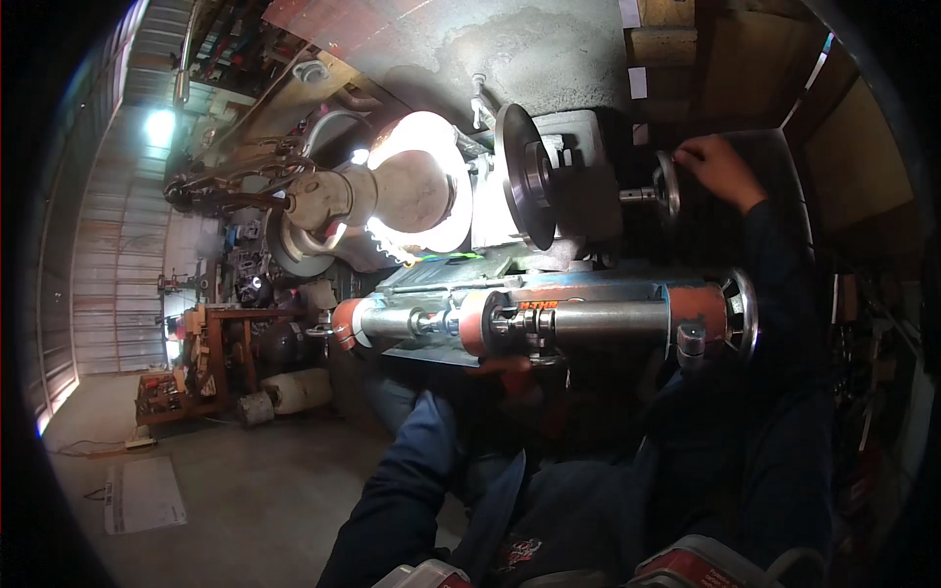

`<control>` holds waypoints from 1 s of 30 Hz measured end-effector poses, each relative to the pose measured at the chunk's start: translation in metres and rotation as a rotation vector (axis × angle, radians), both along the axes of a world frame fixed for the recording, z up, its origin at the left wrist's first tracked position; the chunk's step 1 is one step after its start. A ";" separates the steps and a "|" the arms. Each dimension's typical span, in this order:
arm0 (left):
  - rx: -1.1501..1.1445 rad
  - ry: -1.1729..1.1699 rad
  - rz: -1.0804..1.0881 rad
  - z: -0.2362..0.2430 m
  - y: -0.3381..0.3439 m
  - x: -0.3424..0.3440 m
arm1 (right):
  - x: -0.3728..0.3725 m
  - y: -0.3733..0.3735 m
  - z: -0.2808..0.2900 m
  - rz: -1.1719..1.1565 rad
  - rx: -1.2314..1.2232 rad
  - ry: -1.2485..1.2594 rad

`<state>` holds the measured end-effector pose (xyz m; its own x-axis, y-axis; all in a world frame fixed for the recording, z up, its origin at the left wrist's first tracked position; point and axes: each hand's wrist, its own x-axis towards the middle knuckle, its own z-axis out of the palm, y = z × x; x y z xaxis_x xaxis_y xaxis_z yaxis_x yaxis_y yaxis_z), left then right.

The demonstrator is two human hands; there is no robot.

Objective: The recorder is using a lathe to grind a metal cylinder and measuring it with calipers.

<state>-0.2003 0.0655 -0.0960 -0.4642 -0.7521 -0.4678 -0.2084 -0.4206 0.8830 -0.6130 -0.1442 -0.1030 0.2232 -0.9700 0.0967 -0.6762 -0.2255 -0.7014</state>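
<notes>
Right grip (723,168), handwheel (669,188) leftward, at fingertips

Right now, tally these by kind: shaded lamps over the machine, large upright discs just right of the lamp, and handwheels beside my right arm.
Shaded lamp: 1
Large upright disc: 1
Handwheels: 2
Total: 4
</notes>
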 end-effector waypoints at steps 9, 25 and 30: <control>0.267 0.117 0.016 -0.019 0.000 0.011 | -0.016 0.026 0.037 0.400 0.706 0.032; -0.012 -0.308 -0.066 0.025 0.000 -0.038 | -0.001 0.003 -0.034 0.240 1.006 0.314; -0.167 -0.283 0.000 0.014 0.004 -0.031 | 0.007 -0.005 -0.056 -0.040 0.044 0.213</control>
<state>-0.2313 0.0695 -0.0816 -0.3336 -0.8293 -0.4483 -0.4551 -0.2748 0.8470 -0.6056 -0.1489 -0.1585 0.1952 -0.9807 0.0092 -0.8181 -0.1679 -0.5501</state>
